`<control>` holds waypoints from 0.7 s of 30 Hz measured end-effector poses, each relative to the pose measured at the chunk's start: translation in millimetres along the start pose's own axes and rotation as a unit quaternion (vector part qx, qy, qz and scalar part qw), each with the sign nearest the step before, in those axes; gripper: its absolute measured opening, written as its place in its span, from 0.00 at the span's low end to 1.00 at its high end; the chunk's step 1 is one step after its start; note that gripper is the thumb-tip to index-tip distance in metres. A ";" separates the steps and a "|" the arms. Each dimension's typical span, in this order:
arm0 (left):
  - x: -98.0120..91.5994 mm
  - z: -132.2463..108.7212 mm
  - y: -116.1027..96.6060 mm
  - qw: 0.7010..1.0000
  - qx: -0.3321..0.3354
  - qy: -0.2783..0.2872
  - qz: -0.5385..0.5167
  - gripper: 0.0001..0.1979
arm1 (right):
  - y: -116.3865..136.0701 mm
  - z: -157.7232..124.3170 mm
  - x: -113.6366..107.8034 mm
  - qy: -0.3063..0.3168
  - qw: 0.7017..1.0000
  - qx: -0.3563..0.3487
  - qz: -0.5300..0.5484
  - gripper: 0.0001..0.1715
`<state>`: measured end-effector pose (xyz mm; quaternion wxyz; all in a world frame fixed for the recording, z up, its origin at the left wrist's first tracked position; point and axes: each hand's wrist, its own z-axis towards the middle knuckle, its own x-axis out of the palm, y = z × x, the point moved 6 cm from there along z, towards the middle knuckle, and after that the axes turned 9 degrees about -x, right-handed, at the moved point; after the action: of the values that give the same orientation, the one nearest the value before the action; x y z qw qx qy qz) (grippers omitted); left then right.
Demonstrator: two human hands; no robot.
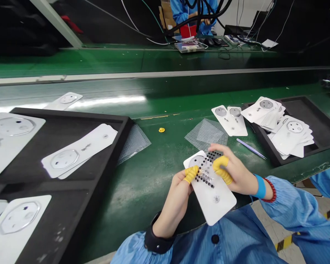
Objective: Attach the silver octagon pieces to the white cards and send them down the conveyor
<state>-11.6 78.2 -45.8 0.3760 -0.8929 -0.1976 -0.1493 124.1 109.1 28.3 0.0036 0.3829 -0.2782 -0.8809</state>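
Note:
My left hand, with a yellow finger cot on the thumb, grips the left edge of a white rounded panel with a grey disc area near its top. Over that panel lies a clear sheet of small black dots, partly under my left thumb. My right hand, slightly blurred and wearing yellow finger cots, is closed on the sheet's right side. Its far fingers are partly hidden behind the sheet. Beyond my hands, a piece of bubble wrap rests on the green bench.
At left stands a black tray with several white panels. Another black tray at right bears stacked panels. Between them are purple tweezers, two loose panels and a yellow finger cot. A person in blue is across the bench.

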 end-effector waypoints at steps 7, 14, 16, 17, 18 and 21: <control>-23.6 8.4 -16.9 0.991 0.102 -0.059 0.062 0.19 | -33.6 -15.1 6.3 -0.005 0.939 0.289 0.184 0.04; -46.6 18.2 -25.5 0.961 0.187 -0.145 0.145 0.14 | -81.2 -27.2 18.9 0.019 0.938 0.336 0.083 0.10; -54.6 7.4 -32.9 0.949 0.212 -0.181 0.150 0.16 | -87.1 -29.6 14.7 0.039 0.935 0.347 0.065 0.09; -58.3 -1.1 -37.7 0.940 0.229 -0.199 0.155 0.18 | -89.1 -30.4 11.6 0.051 0.933 0.352 0.057 0.09; -61.5 -11.1 -42.8 0.931 0.247 -0.217 0.159 0.21 | -90.8 -31.0 8.2 0.063 0.931 0.356 0.050 0.08; -67.6 -44.3 -55.4 0.913 0.293 -0.246 0.144 0.36 | -95.3 -32.3 -3.3 0.084 0.929 0.361 0.014 0.07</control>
<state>-101.9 65.0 -10.1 0.5778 -0.7696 -0.1885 0.1956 168.0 174.6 -34.3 -0.0995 0.4268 -0.5814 -0.6855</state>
